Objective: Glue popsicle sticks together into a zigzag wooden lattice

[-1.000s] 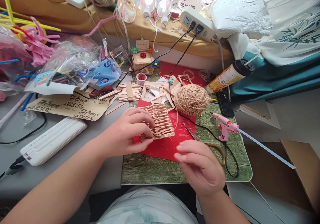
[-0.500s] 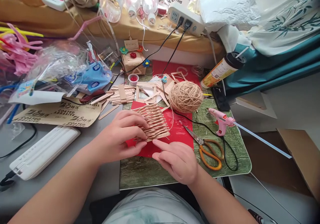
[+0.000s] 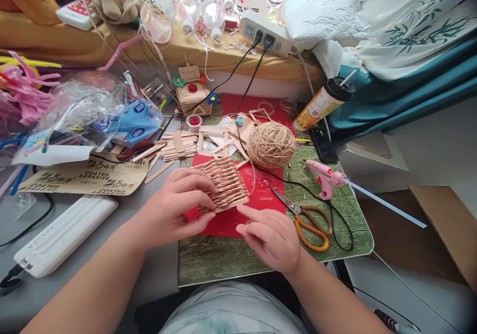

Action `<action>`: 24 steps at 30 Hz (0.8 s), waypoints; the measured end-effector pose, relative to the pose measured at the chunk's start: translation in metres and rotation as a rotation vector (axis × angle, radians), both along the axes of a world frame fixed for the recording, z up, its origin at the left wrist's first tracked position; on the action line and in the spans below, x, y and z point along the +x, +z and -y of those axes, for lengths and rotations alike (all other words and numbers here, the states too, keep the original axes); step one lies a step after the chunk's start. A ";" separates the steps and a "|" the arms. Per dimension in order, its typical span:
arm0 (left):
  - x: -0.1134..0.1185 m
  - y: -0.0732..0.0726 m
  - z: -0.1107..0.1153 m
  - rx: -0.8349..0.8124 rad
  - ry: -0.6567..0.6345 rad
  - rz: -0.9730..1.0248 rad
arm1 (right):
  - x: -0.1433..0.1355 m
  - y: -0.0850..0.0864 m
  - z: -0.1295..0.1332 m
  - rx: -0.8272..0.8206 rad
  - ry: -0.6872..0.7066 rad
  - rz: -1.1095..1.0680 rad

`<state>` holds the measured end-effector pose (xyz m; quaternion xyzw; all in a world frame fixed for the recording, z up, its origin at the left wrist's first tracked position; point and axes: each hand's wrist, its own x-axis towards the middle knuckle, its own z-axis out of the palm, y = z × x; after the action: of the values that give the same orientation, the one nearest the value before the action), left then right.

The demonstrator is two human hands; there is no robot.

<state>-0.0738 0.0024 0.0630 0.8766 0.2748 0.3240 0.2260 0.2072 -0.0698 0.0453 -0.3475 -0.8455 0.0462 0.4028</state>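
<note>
A stacked craft-stick frame [image 3: 228,184] with open layers is tilted above red card [image 3: 227,228]. My left hand [image 3: 186,200] grips its left side, fingers over the top and thumb at the near edge. My right hand [image 3: 270,234] is at the near right corner, index finger stretched out at the lower edge, other fingers curled below; nothing shows in it. A strand of twine runs to the frame's right corner from the twine ball [image 3: 271,145] behind. To the right lie orange-handled scissors [image 3: 313,227] and a pink glue gun [image 3: 325,177] with a long glue stick.
Loose craft sticks [image 3: 175,146] and a small stick frame [image 3: 212,140] lie behind. A decorated stick box [image 3: 193,98] stands farther back. A lidded cup [image 3: 324,103] leans at right; sandpaper [image 3: 85,175] and a white device [image 3: 69,234] lie left. Black cords [image 3: 244,93] cross the work area.
My right index finger has slid rightward along the frame's near edge toward its right corner. My left hand keeps its grip. The whole view has shifted slightly.
</note>
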 end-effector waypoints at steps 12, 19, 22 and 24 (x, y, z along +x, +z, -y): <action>0.001 0.001 -0.001 0.013 -0.014 -0.007 | -0.004 0.000 0.006 0.042 0.061 0.072; 0.001 0.002 -0.001 0.001 -0.011 -0.005 | 0.005 0.000 0.011 0.067 0.075 -0.006; -0.001 0.000 -0.001 -0.012 -0.007 -0.011 | 0.026 0.004 0.010 0.096 -0.024 -0.017; -0.001 0.000 -0.001 -0.014 -0.006 -0.009 | 0.050 0.007 0.006 0.149 -0.150 -0.023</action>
<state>-0.0745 0.0029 0.0631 0.8774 0.2754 0.3172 0.2320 0.2571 -0.0753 0.0519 -0.3783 -0.8136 -0.0431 0.4394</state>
